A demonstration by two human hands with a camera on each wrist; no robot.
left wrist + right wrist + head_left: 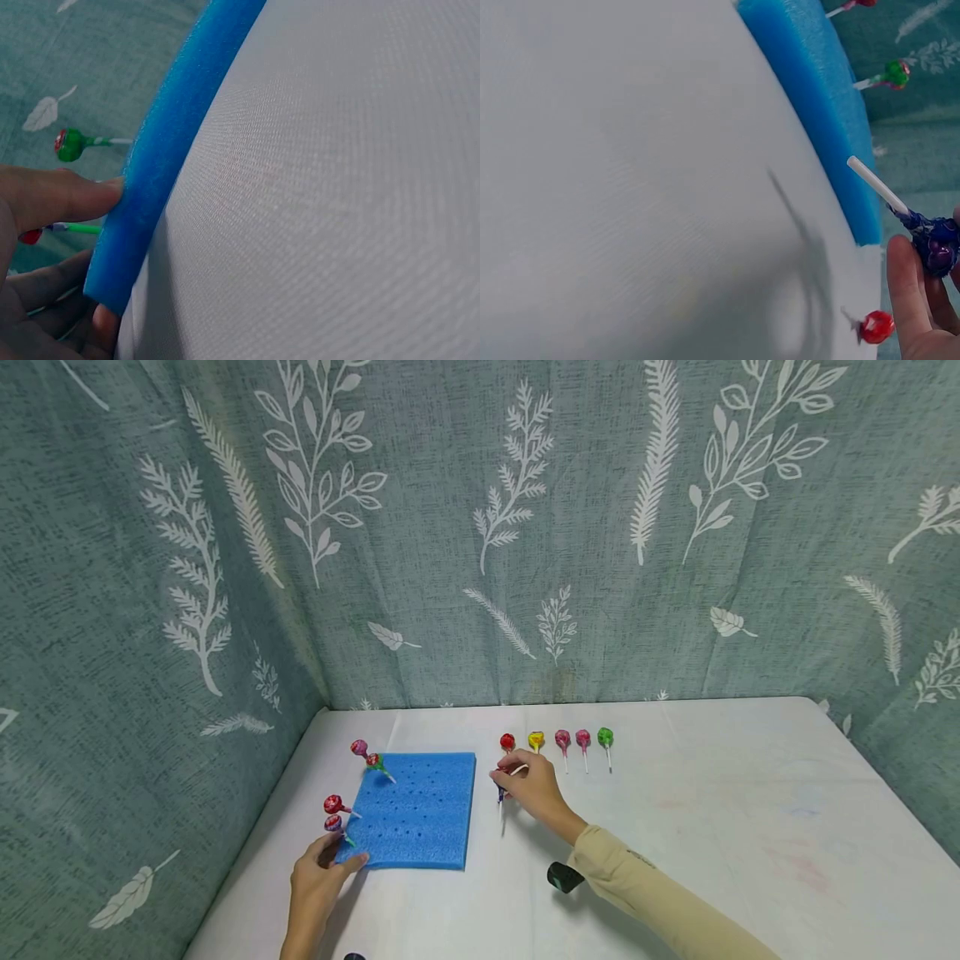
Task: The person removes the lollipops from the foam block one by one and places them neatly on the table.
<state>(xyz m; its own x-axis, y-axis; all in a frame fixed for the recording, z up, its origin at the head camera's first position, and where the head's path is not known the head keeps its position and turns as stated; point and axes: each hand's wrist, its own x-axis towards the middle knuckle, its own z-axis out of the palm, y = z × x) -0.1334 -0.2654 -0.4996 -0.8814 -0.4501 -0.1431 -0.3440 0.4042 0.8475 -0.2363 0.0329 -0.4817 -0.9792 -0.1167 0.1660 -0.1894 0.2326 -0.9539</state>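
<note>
The person's right hand [536, 787] pinches a purple lollipop [937, 251], stick down, just right of the blue foam board [442, 814], whose near left corner the left hand [315, 875] grips. Four lollipops [333, 804] stand along its left; five others [562, 738] form a far row.

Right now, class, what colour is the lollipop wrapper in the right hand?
The wrapper is dark blue-purple; the right wrist view shows it best.

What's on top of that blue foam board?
Four wrapped lollipops stand along the left side of the blue foam board, with small dark holes across its top. The sticks' lower ends are hidden inside the foam.
</note>
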